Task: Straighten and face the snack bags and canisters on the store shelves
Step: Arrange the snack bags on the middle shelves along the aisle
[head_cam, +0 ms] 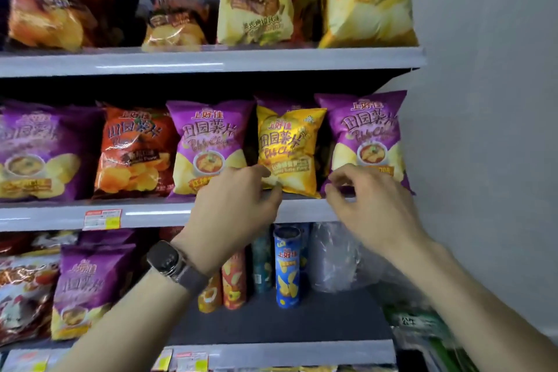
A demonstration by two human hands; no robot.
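Note:
On the middle shelf [157, 216] stands a row of chip bags, all facing forward. A yellow chip bag [287, 142] stands between a purple bag [208, 136] on its left and another purple bag [368, 133] on its right. My left hand [238, 202], with a watch on the wrist, pinches the yellow bag's lower left corner between thumb and forefinger. My right hand [371, 202] hovers in front of the right purple bag's bottom edge, fingers loosely curled and apart, holding nothing.
A red-orange bag [133, 148] and one more purple bag [33, 151] stand further left. The lower shelf holds a blue canister [287, 269], red canisters [234, 281], a clear plastic bag [335, 257] and a purple bag [90, 284]. Larger bags fill the top shelf [211, 62]. A wall [483, 130] closes the right side.

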